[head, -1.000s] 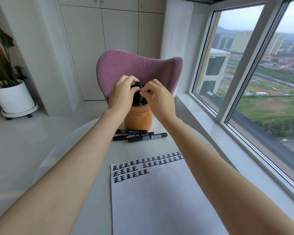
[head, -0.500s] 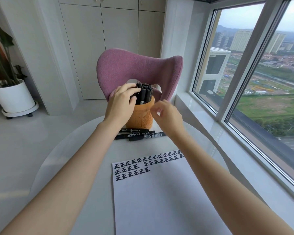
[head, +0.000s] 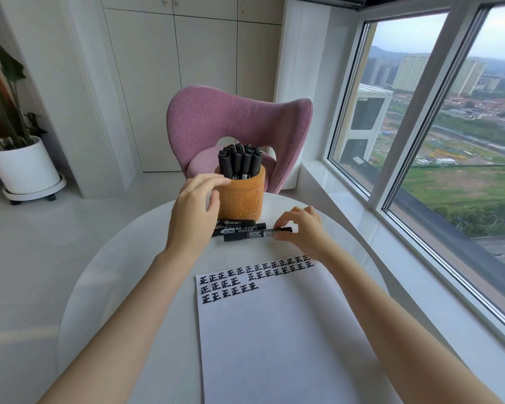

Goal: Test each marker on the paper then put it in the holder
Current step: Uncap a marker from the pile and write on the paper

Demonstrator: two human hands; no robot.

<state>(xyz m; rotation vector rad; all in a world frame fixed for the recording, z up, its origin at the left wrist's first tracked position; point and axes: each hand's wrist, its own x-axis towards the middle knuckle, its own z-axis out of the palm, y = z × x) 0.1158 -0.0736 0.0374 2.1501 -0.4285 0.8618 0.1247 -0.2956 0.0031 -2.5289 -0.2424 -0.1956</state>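
Note:
An orange-brown holder point(head: 245, 199) stands at the far side of the round white table point(head: 123, 287), packed with several upright black markers point(head: 239, 163). Three black markers lie in front of it; the nearest marker point(head: 251, 235) has its right end pinched by the fingers of my right hand point(head: 301, 228). My left hand point(head: 194, 211) is beside the holder's left wall, fingers relaxed near its rim, holding nothing. A white paper point(head: 274, 330) with rows of black test characters along its top lies nearer to me.
A pink chair point(head: 233, 118) stands right behind the table. A large window point(head: 435, 141) and its sill run along the right. A white plant pot point(head: 24, 167) on a wheeled base sits on the floor at the far left.
Both hands have come down from the marker tops in the holder. My right hand dropped to the table and took hold of the nearest loose marker. My left hand slid down beside the holder.

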